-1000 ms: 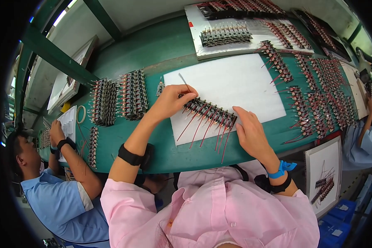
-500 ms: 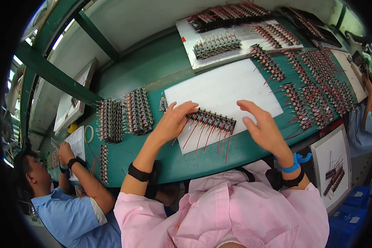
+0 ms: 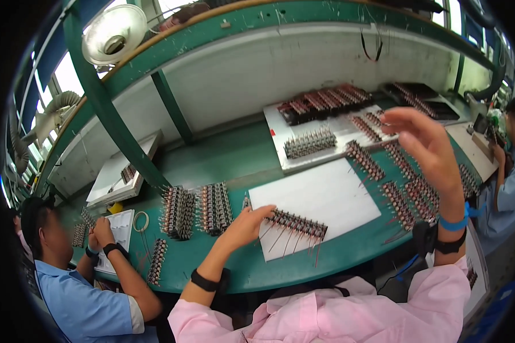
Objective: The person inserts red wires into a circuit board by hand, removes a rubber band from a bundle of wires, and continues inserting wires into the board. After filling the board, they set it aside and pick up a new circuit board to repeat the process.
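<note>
A row of small dark circuit boards with red wires [image 3: 300, 225] lies slantwise over the white foam sheet [image 3: 320, 194]. Its left end is pinched between the thumb and fingers of my left hand [image 3: 247, 227]; the fingertips are partly hidden. The loose red wires hang from the row toward me. My right hand [image 3: 426, 150] is lifted high at the right, holding nothing, with thumb and fingers apart. Behind and below it are several rows of wired boards [image 3: 399, 206] on the green table [image 3: 234, 274].
Stacks of boards without red wires [image 3: 177, 212] stand left of the sheet. Farther back, a white panel [image 3: 276, 137] bears more board rows. A green post [image 3: 111, 128] rises at the back left. A co-worker in blue [image 3: 88, 291] sits at the left, another person [image 3: 512, 171] at the right.
My right hand has risen and moved away to the right from beside the board row. My left hand stays at the row's left end. The view has tilted up, showing more wall and shelf.
</note>
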Demonstrator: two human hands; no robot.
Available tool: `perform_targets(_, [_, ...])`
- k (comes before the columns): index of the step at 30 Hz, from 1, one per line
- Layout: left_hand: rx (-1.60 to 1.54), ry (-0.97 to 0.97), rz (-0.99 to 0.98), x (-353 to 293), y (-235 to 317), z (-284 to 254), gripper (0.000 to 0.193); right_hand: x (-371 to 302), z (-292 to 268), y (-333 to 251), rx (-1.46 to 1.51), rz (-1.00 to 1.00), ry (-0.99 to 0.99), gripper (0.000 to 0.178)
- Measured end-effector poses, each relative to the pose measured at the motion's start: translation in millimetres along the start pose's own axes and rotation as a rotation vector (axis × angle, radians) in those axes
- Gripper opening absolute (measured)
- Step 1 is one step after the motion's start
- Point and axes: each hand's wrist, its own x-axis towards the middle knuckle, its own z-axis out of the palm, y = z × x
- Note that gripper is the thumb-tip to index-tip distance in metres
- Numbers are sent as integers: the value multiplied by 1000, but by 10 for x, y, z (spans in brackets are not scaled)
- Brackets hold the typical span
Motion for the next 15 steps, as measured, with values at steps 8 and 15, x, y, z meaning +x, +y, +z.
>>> perform_targets(8, [327, -17, -143, -439, 473, -468, 33, 1514, -519, -485, -786, -370, -39, 23])
perform_targets(15, [359, 117, -192, -448, 966, -1023, 29, 2984, 526, -1046, -1033, -639, 198, 24])
